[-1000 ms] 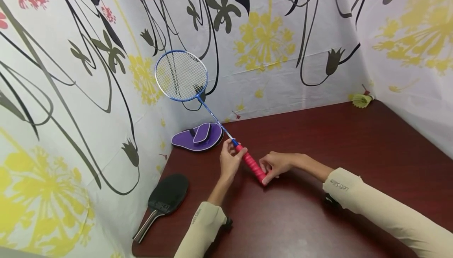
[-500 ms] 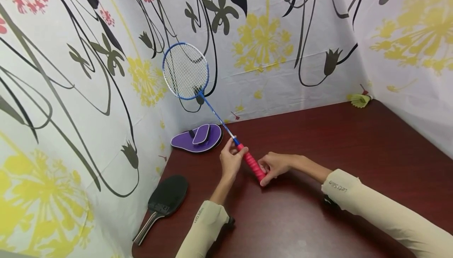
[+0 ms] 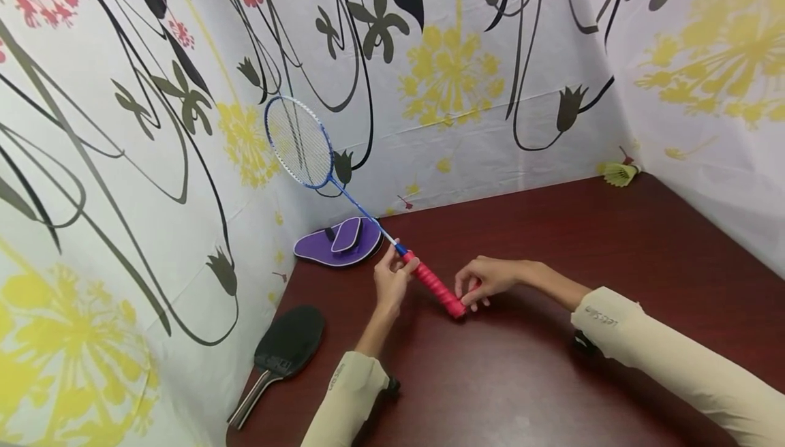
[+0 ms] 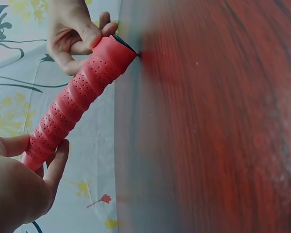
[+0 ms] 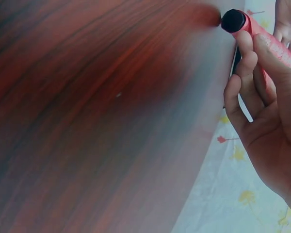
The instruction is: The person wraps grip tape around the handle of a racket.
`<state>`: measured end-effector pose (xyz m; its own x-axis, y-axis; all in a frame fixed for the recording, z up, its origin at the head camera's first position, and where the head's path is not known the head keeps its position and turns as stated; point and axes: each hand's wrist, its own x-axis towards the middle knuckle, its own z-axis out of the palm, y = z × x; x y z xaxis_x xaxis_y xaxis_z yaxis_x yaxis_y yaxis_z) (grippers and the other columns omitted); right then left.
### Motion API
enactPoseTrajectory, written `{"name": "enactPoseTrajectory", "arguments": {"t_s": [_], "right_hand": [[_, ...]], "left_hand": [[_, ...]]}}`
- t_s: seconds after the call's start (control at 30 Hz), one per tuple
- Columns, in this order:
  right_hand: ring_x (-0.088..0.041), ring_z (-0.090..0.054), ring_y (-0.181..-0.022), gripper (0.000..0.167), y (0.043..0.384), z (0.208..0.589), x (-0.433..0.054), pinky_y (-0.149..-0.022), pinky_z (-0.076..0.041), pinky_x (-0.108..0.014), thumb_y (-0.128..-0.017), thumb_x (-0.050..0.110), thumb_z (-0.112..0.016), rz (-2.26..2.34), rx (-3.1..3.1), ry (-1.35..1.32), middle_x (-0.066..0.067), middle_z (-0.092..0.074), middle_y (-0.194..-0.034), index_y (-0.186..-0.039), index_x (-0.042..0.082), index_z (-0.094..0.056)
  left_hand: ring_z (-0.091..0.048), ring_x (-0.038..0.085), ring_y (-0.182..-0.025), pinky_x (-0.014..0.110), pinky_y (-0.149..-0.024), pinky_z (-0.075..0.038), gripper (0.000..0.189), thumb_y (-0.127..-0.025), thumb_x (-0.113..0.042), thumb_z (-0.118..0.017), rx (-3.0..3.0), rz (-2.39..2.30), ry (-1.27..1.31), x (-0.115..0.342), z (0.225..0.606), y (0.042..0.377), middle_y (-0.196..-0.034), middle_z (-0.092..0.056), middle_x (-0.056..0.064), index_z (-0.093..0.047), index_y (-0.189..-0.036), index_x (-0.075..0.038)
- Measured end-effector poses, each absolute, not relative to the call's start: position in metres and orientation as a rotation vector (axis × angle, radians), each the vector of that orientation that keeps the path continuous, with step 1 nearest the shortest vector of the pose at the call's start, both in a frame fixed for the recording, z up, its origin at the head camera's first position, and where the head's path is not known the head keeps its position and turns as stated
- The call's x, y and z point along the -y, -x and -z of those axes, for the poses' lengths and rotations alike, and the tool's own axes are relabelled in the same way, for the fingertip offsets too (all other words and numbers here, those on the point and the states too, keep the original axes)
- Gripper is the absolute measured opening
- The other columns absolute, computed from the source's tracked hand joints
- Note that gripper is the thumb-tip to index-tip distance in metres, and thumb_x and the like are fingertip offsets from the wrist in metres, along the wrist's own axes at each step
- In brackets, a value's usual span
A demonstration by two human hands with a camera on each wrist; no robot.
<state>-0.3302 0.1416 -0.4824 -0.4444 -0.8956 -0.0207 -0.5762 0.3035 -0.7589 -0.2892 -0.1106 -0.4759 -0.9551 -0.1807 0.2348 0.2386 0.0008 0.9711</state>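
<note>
A blue and white badminton racket [image 3: 358, 207] slants across the head view, its strung head up to the left. Spiral-wound red grip tape [image 4: 70, 109] with small holes covers its handle. Where shaft and handle meet, my left hand [image 3: 391, 282] pinches the racket between thumb and fingers. My right hand [image 3: 493, 276] is at the butt end, thumb and fingertips pinching the red tape there. A bit of red shows among those fingers in the head view. The black butt cap [image 5: 234, 21] faces the right wrist camera, near the table top.
A purple paddle case [image 3: 337, 242] lies at the table's back left. Closer in, a black table tennis paddle [image 3: 289, 341] rests by the left edge. A yellow-green shuttlecock [image 3: 621, 174] sits in the far right corner. Patterned cloth [image 3: 454, 154] surrounds the dark red table [image 3: 552, 229].
The racket head first rises slightly, then tips down and left, turning more edge-on. My right hand shifts a little right and its thumb comes off the end of the butt.
</note>
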Motion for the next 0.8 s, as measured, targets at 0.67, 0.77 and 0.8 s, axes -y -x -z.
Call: {"name": "enactPoseTrajectory", "arguments": {"t_s": [0.67,0.77,0.8], "right_hand": [[-0.027,-0.069,-0.059,0.038,0.320,0.481,-0.131,-0.058,-0.060,-0.035,-0.100,0.023,-0.073,0.934,-2.145,1.240,-0.003,-0.076,-0.072,-0.129,0.001,-0.066],[-0.033,-0.070,-0.060,0.033,0.317,0.480,-0.130,-0.057,-0.060,-0.038,-0.099,0.023,-0.074,0.948,-2.144,1.234,-0.003,-0.076,-0.071,-0.125,0.005,-0.068],[-0.035,-0.070,-0.060,0.031,0.317,0.481,-0.129,-0.056,-0.059,-0.037,-0.098,0.023,-0.074,0.952,-2.146,1.234,-0.002,-0.075,-0.071,-0.123,0.005,-0.068]], "left_hand": [[-0.070,0.034,-0.100,0.032,-0.077,-0.060,0.042,-0.092,0.002,-0.074,2.062,1.868,0.138,0.106,0.472,0.284,-0.120,-0.073,0.021,-0.054,-0.129,0.001],[-0.072,0.032,-0.102,0.022,-0.077,-0.057,0.051,-0.086,-0.007,-0.085,2.091,1.763,0.096,0.104,0.475,0.285,-0.114,-0.075,0.018,-0.055,-0.126,-0.001],[-0.073,0.030,-0.101,0.023,-0.080,-0.057,0.053,-0.084,-0.008,-0.088,2.088,1.747,0.090,0.103,0.476,0.285,-0.113,-0.075,0.017,-0.056,-0.126,-0.002]]}}
